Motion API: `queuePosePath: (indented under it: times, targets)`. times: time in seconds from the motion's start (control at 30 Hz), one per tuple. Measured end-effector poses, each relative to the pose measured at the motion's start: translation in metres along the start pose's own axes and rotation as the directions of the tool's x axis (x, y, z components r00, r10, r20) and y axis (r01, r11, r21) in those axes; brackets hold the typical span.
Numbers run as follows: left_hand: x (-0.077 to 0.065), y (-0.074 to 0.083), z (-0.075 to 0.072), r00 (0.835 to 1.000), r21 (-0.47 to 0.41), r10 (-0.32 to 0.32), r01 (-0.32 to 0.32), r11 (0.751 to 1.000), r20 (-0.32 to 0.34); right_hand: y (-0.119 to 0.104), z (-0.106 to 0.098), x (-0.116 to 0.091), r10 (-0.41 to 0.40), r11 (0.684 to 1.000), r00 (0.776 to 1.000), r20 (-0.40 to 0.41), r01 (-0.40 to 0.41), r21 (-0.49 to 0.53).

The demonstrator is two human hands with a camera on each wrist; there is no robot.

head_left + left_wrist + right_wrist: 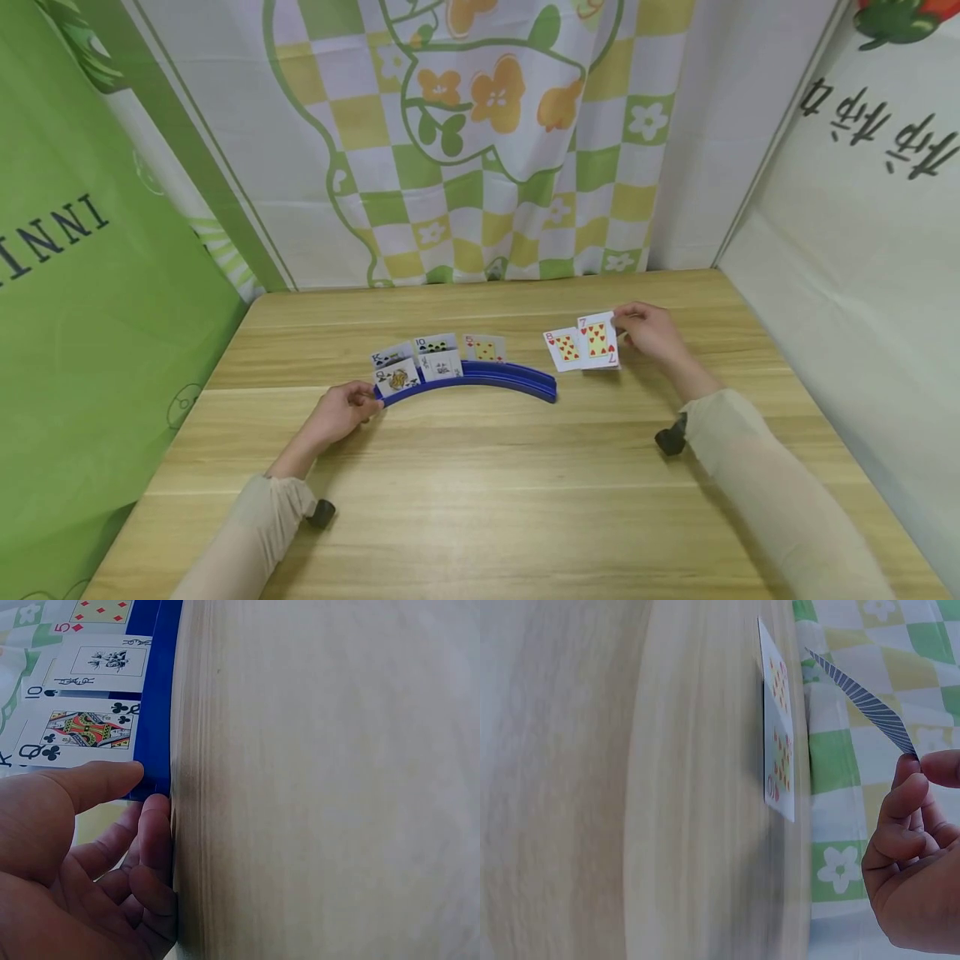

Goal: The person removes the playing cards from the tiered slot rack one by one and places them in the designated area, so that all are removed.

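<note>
My left hand (pixel 343 412) grips the left end of a curved blue card holder (pixel 517 377), thumb on one side and fingers on the other. In the holder, a queen of clubs (pixel 86 735) stands before a king (pixel 392 356), and a joker (pixel 442 367) before a ten of spades (pixel 435 342). Farther along is a five of diamonds (pixel 483 347). At the right, my right hand (pixel 651 332) pinches the edge of a seven of hearts (pixel 597 340); its striped back (pixel 870 705) shows in the right wrist view. An eight of hearts (pixel 562 350) is partly behind it.
Everything is on a light wooden table (pixel 465 492). A patterned cloth (pixel 487 200) hangs at its far edge, with a green panel (pixel 112 292) on the left and a white one (pixel 847 250) on the right. Small black devices are at both wrists.
</note>
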State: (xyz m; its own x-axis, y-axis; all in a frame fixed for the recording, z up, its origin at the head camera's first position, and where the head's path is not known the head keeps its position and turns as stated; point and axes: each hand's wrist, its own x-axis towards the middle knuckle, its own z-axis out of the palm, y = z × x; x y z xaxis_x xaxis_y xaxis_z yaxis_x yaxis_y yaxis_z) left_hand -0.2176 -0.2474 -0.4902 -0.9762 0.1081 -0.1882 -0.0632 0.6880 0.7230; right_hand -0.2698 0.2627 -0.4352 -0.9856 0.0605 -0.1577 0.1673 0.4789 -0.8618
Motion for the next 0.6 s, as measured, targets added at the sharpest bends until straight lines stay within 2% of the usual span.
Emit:
queuePosePath:
  times: [0.6]
  targets:
    - [0.0, -0.001, 0.001, 1.0, 0.0, 0.012, -0.012, 1.0, -0.013, 0.03, -0.016, 0.017, 0.019, 0.996, 1.0, 0.005, -0.018, -0.089]
